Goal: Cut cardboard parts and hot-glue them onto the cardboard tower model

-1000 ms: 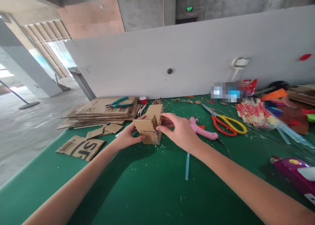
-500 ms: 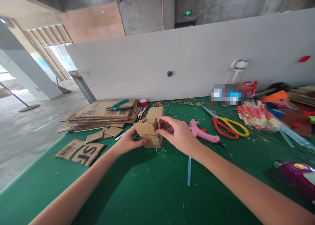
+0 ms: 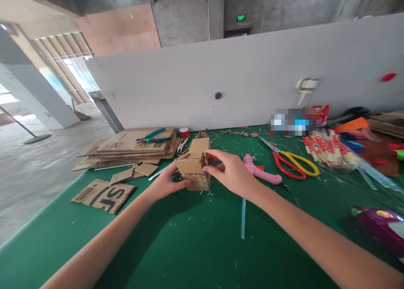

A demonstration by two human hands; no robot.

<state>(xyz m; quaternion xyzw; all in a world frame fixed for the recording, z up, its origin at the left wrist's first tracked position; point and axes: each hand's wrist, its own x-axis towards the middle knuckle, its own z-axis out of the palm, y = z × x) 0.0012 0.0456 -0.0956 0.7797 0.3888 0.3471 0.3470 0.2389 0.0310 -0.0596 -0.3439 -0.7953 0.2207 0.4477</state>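
Observation:
A small box built from cut corrugated cardboard (image 3: 195, 182) stands on the green table in front of me. Its front has an upper panel and a lower one with a rough seam between them. My left hand (image 3: 166, 182) is closed around the left side, thumb low on the front and fingers behind. At the right edge, the thumb and fingertips of my right hand (image 3: 232, 172) pinch a small upright cardboard strip (image 3: 206, 158) against the upper panel. A pink glue gun (image 3: 263, 172) lies just right of my right hand.
Red-and-yellow scissors (image 3: 292, 164), a clear-blue glue stick (image 3: 243, 219) and a purple object (image 3: 380, 228) lie to the right. Stacked cardboard (image 3: 126, 143) with teal pliers (image 3: 154, 136) on it is at left, near a printed cardboard piece (image 3: 104, 196). A white partition (image 3: 176, 86) stands behind.
The strip at the box's right edge now sits closer to the upper panel, and the gap there has narrowed. Both hands keep their hold, shifted very slightly right in view.

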